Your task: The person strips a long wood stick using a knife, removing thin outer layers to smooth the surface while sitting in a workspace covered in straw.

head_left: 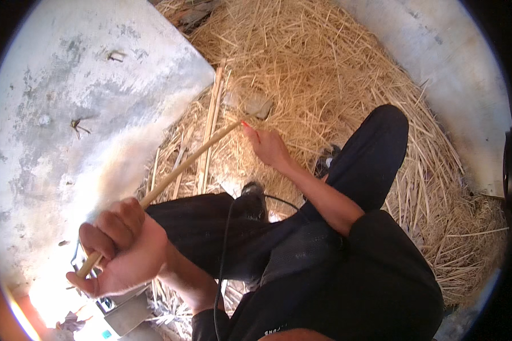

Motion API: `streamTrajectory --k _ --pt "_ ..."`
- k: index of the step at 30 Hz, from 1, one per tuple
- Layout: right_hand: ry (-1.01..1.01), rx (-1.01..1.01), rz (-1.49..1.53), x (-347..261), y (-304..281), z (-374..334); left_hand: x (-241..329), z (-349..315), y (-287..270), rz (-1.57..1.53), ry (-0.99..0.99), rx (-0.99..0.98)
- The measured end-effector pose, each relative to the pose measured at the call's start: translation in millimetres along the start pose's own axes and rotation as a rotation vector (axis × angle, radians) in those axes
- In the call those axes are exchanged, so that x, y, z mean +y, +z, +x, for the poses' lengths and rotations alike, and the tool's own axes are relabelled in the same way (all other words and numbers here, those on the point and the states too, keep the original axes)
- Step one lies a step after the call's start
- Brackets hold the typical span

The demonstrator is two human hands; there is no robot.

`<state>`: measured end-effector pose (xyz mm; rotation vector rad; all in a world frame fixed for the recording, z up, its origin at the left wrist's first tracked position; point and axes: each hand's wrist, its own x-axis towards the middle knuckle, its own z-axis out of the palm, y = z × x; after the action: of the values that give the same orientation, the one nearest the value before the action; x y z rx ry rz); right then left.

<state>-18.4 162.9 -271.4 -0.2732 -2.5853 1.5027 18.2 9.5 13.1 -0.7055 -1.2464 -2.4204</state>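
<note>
A long, pale tan stick [193, 158] slants from the lower left up toward the middle. Its near end is wrapped in the closed fingers of my left hand [122, 247], and a short piece sticks out below the fist. At the far end of the stick is my right hand [268, 148], its fingers drawn together. A small bright red bit [244, 124] shows at those fingertips, touching or very close to the stick's tip. What the right fingers hold is too small to make out.
Loose straw [313, 62] covers the ground ahead and right. Long split strips [210, 125] and a flat stone-like piece [257, 106] lie beyond the stick. A worn whitish wall [96, 96] stands left, another wall [444, 68] right. A black cable [226, 244] crosses my legs.
</note>
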Motion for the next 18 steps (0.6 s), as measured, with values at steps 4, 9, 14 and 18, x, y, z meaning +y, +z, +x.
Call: streamTrajectory --k 4,9,14,18 --pt "-0.216 0.067 0.111 4 3 1 -1 1 -4 0.024 -0.027 -0.082" --pt "0.42 -0.182 -0.096 19 -15 13 -2 2 0 0.031 -0.05 -0.215" --pt "0.085 0.002 0.134 10 -24 10 -3 2 -2 0.025 -0.029 -0.154" --pt "-0.144 -0.023 0.38 -10 -21 -4 -3 6 -4 0.046 -0.007 -0.203"
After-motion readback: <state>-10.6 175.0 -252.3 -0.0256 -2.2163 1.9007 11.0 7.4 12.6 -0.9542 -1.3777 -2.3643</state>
